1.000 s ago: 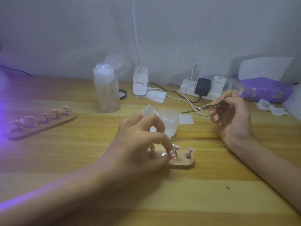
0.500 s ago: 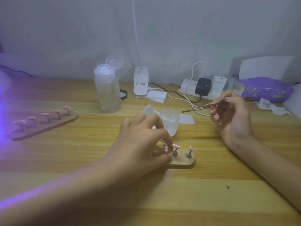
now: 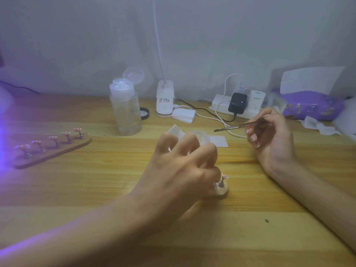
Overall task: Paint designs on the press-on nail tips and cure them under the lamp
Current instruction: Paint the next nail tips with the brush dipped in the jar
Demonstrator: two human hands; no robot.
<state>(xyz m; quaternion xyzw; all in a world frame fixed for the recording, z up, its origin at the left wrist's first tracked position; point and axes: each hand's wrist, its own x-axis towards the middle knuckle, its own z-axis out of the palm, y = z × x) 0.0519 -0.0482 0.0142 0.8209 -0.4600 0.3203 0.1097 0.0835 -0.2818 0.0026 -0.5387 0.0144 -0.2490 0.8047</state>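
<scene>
My left hand (image 3: 183, 170) lies over the small wooden holder (image 3: 223, 192) near the middle of the table, fingers curled down onto it and pinching a stand underneath. The fingertips are hidden. Only one stand with a pink nail tip (image 3: 224, 176) shows, at the holder's right end. My right hand (image 3: 273, 143) hovers to the right and grips a thin brush (image 3: 237, 126), bristles pointing left. A longer wooden holder (image 3: 54, 152) with several pink nail tips (image 3: 54, 137) lies at the left, beside the lamp's purple glow (image 3: 2, 132).
A small clear cup (image 3: 202, 136) and white pads (image 3: 218, 141) sit just behind my left hand. Further back stand a clear pump bottle (image 3: 125, 110), a white desk lamp base (image 3: 164, 99), a power strip (image 3: 219, 106) with cables, and a purple tissue pack (image 3: 312, 107).
My left hand has slid right along the small holder and now covers the middle stand. My right hand with the brush has stayed almost still.
</scene>
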